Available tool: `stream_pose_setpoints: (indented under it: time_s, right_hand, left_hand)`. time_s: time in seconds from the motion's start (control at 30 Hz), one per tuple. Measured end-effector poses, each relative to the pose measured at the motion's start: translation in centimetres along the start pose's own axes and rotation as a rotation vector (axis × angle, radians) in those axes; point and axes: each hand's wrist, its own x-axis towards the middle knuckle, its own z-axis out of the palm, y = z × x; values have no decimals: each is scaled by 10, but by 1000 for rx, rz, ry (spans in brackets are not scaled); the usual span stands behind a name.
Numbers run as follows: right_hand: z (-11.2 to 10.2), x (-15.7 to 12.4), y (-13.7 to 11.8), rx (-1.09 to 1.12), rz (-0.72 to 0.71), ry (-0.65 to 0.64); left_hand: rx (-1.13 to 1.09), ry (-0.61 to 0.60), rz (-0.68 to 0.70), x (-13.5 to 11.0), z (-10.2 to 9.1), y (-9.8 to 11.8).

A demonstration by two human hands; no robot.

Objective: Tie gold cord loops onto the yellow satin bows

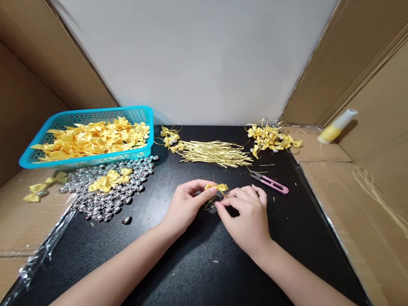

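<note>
My left hand [190, 199] pinches a small yellow ribbon bow [222, 187] between thumb and fingers, above the middle of the black board. Close beside it on the right, my right hand [247, 210] has its thumb and index finger closed on a thin gold cord [210, 206] that loops below the bow. The fingers partly cover where cord and bow meet. Beyond both hands lies a bundle of cut gold cords [215, 153]. Pink thread snips [274, 184] rest just past my right hand, blades pointing left.
A blue basket [26, 160] of yellow bows stands at left, with silver beads [104, 204] spread before it. Bows with cord loops [271, 138] are heaped at the back right. A cone-shaped spool [336, 127] stands near the right cardboard wall [407, 101]; loose cords [391, 209] lie nearby.
</note>
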Motion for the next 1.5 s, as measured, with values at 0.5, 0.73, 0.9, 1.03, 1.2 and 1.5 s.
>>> stream_pose_setpoints:
  time_s: [0.5,0.73,0.9,1.03,1.2,1.5]
  right_hand:
    - [3,2,2,179,154,-92]
    - [2,-1,2,307,147,-82]
    - [-7,-4,-1,277,72,-110]
    - [-13,0,-1,333,-39,-166]
    - [-20,10,1,416,-18,-280]
    - [-47,56,-4,9,-238,-392]
  left_hand:
    - [53,-55,45,-5,1,-3]
    - [139,19,77,-3,-2,-4]
    - [321,71,157,-1,-5,-1]
    - [476,72,244,-1,-5,0]
    - [542,62,282,-1,-7,-4]
    - [758,-70,393,-7,-9,4]
